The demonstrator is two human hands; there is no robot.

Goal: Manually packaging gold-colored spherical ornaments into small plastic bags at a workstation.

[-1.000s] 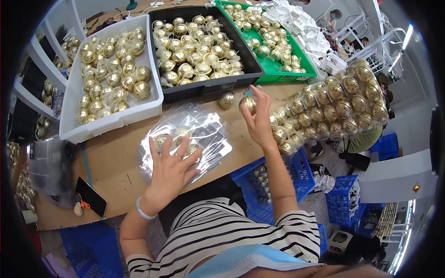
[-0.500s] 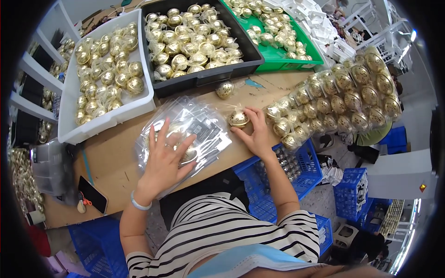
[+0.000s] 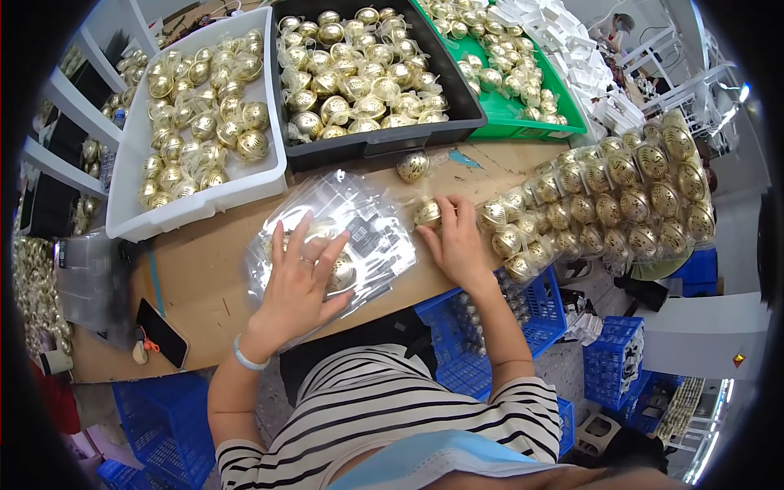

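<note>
My left hand (image 3: 300, 282) lies with fingers spread on a stack of clear plastic bags (image 3: 371, 245). Round gold shapes show through the plastic beneath it, partly hidden by the fingers. To the right of the stack, my right hand (image 3: 459, 245) has its thumb and fingers closed around the side of a gold ball ornament (image 3: 426, 213), which rests on the table. Another gold ball ornament (image 3: 412, 166) with a pale ribbon sits just beyond, close to the black tray.
At the back stand a white tray (image 3: 196, 214), a black tray (image 3: 392, 140) and a green tray (image 3: 563, 90), all holding gold ornaments. Packed rows of ornaments (image 3: 621, 188) spread to the right. A phone (image 3: 163, 333) and orange-handled scissors (image 3: 150, 345) lie at left; a blue crate (image 3: 543, 306) stands below the table edge.
The whole view has shifted slightly, so the trays appear farther right. Both hands keep nearly the same poses, the left on the bags and the right at the gold ball ornament.
</note>
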